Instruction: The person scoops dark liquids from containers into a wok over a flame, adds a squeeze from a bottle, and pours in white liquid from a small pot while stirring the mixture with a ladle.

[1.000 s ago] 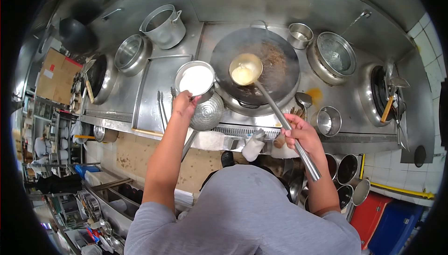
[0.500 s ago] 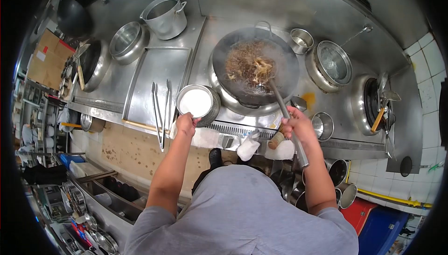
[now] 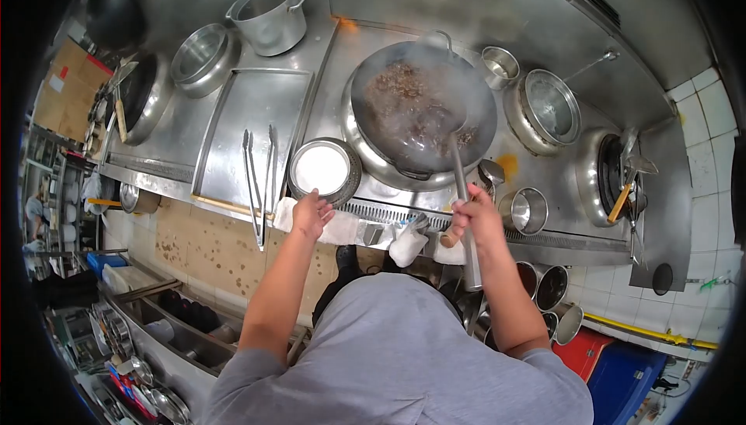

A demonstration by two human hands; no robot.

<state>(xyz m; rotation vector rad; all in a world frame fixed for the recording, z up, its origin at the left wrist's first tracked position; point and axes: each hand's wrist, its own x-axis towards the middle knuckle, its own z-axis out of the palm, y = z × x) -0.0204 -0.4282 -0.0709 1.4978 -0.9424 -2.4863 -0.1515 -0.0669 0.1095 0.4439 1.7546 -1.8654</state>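
Note:
My right hand (image 3: pixel 477 215) is closed around the long metal handle of a ladle (image 3: pixel 459 170), whose head rests among the food in the wok. Steam rises from the wok (image 3: pixel 373 131), partly veiling dark brown shredded food (image 3: pixel 404 87). At the near edge of a metal bowl of white contents (image 3: pixel 323 170), my left hand (image 3: pixel 311 215) has its fingers apart, fingertips close to the rim. That bowl sits on a dark, textured round holder (image 3: pixel 353 179) left of the wok.
Tongs (image 3: pixel 256 184) lie across the front of a steel tray (image 3: pixel 249 114). A tall pot (image 3: pixel 268 25) stands behind it. Right of the wok are a small pot (image 3: pixel 499 67), a water-filled pan (image 3: pixel 550 106) and a steel container (image 3: pixel 528 211). White cloths (image 3: pixel 408 246) lie along the front edge.
My left hand has loosened from the bowl, which now sits lower on its holder. The ladle handle has swung more upright, and the pale food has spread out or sunk under thicker steam.

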